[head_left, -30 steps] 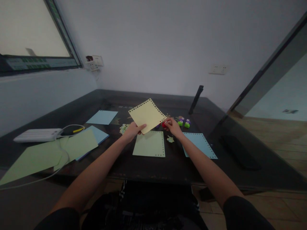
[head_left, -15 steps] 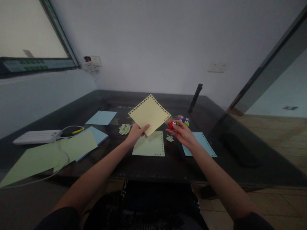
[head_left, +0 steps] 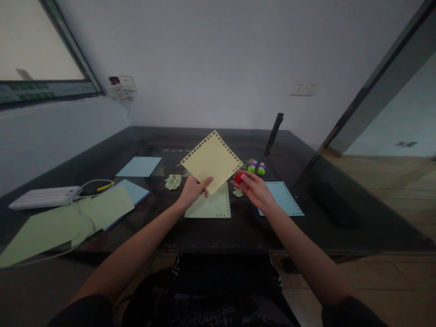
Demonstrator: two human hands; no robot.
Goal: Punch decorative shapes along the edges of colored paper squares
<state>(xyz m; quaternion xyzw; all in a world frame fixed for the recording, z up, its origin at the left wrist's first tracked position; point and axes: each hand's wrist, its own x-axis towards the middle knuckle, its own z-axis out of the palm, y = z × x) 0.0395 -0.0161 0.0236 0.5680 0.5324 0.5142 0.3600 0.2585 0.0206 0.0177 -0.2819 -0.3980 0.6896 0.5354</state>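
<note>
My left hand (head_left: 193, 190) pinches the lower corner of a pale yellow paper sheet (head_left: 211, 161), raised above the table and turned like a diamond. Punched holes run along its two upper edges. In the fingers of my right hand (head_left: 257, 188) is a small red paper punch (head_left: 239, 177), just below the sheet's right corner; whether they touch I cannot tell. Beneath the raised sheet lies a pale green sheet (head_left: 207, 210) with holes along its right side. Small punched paper bits (head_left: 238, 192) sit beside it, and a bigger heap of bits (head_left: 173, 181) lies left.
Several purple and green punches (head_left: 260, 170) stand behind my right hand. A blue punched sheet (head_left: 284, 200) lies at right, near a dark flat object (head_left: 335, 206). At left are a blue sheet (head_left: 139, 167), green sheets (head_left: 109, 206) and a white power bank (head_left: 46, 198) with a cable.
My right hand has shifted slightly left with the red punch, closer under the sheet's right corner. The head view has moved a little. My left hand still holds the sheet.
</note>
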